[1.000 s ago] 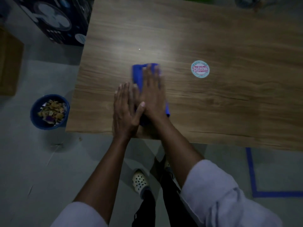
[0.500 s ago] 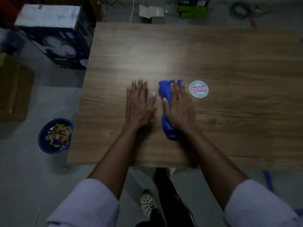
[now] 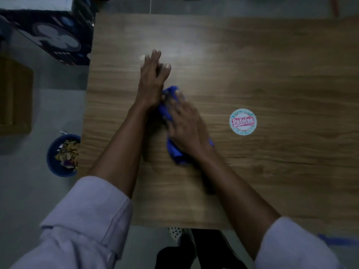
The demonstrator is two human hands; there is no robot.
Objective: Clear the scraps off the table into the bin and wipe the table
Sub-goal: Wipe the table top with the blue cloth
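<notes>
The blue cloth (image 3: pixel 175 154) is pressed to the table (image 3: pixel 272 74) by the right hand (image 3: pixel 184 125), fingers flat and spread, left of the round sticker (image 3: pixel 242 121). Further left, the left hand (image 3: pixel 150 84) is laid open, nothing held.

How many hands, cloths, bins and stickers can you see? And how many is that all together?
Hands: 2, the left hand and the right hand
Cloths: 1, the blue cloth
Bins: 1, the blue bin
Stickers: 1, the round sticker
Total: 5
</notes>
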